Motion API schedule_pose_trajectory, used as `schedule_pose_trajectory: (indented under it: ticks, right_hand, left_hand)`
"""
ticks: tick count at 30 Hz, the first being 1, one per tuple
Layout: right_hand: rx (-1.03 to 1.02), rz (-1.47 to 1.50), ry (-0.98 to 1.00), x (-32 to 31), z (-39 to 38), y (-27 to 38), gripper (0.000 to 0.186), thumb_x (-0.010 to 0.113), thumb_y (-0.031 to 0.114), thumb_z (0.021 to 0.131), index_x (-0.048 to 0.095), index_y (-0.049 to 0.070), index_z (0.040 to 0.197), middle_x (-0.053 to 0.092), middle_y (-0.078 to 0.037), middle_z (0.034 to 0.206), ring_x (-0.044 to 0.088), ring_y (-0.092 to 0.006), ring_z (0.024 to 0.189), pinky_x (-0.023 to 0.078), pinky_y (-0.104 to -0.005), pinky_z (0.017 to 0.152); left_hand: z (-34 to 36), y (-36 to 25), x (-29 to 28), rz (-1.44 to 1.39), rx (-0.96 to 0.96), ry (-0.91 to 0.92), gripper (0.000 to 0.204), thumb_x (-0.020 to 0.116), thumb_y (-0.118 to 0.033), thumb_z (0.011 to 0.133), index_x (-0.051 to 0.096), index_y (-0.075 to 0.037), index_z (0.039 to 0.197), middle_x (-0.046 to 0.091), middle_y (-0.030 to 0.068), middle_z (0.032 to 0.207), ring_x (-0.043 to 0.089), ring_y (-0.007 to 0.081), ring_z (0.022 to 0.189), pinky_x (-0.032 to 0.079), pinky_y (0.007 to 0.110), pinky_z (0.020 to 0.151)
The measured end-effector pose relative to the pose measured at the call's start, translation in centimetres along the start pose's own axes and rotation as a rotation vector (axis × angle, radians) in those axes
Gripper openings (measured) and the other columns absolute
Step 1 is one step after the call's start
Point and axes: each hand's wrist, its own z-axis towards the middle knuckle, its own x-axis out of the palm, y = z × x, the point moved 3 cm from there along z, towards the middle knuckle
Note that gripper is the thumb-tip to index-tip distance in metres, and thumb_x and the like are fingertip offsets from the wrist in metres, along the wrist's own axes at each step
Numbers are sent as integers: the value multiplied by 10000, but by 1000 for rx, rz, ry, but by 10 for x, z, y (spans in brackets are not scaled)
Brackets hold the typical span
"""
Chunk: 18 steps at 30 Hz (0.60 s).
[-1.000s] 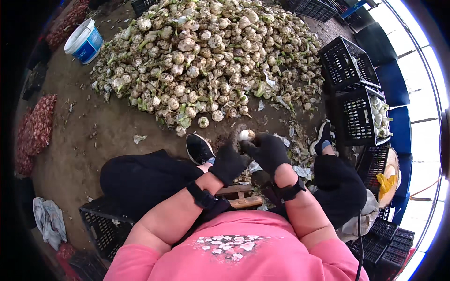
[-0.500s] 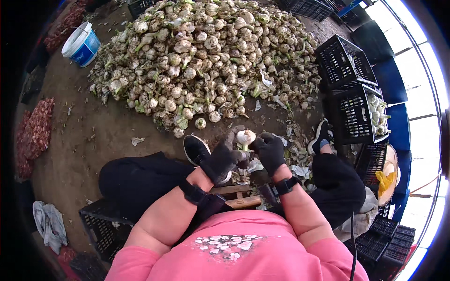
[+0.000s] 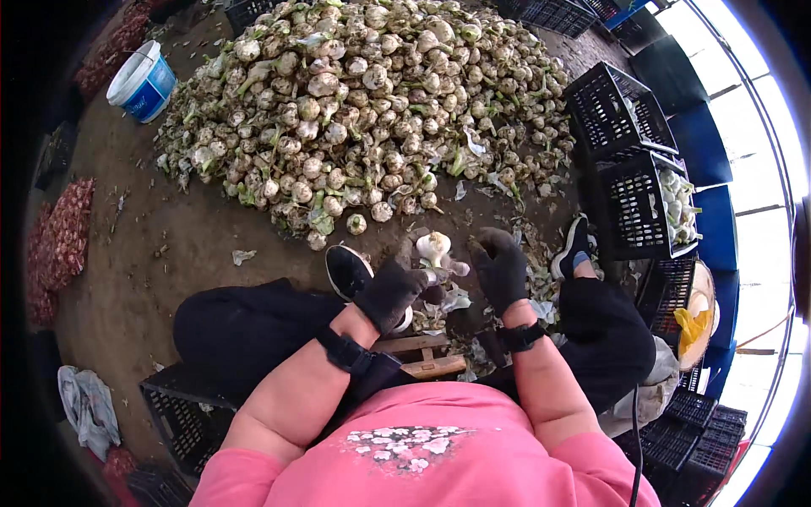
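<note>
Both my hands wear dark gloves and are in front of me, above the ground between my legs. My left hand [image 3: 393,291] is closed around the lower part of a white garlic bulb [image 3: 433,247], whose pale rounded top faces up. Just right of it is my right hand [image 3: 500,269], apart from the bulb, with fingers loosely bent and spread from the thumb. Something small and pale shows between the hands; I cannot make out what. Beyond them lies a large heap of soil-stained garlic bulbs [image 3: 372,118], some with green stems.
Black crates stand at the right, one crate [image 3: 634,207] holding cleaner white bulbs. A white and blue bucket [image 3: 145,89] is at the far left, red net sacks [image 3: 63,241] below it. Shed skins litter the ground by my right foot. Another black crate [image 3: 186,414] is near my left side.
My right hand has drawn away from the garlic bulb to the right, and its fingers have loosened. My left hand keeps the bulb and has shifted slightly left.
</note>
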Motion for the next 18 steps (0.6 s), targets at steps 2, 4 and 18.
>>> schedule_pose_trajectory:
  ticks: [2,4,18]
  right_hand:
    - [-262,253,-13,-9,-3,28,219,712,223,773,645,30,852,629,-106,726,633,-198,687,488,-308,626]
    - [-218,167,109,-8,-6,45,269,734,255,729,632,36,847,612,-124,742,622,-247,690,486,-332,632]
    - [-312,-177,286,3,-17,70,274,665,279,759,594,14,739,597,-202,723,586,-392,690,452,-431,596]
  left_hand:
    - [4,11,-2,54,18,-31,640,583,18,776,329,-44,1360,547,77,1161,559,175,1054,476,294,888]
    - [7,15,-2,194,286,-59,679,643,-11,768,312,-28,1361,628,94,1034,647,233,911,535,333,763]
    - [1,30,-16,956,106,-129,790,674,-17,701,287,-43,1389,561,184,1170,600,283,1013,481,358,871]
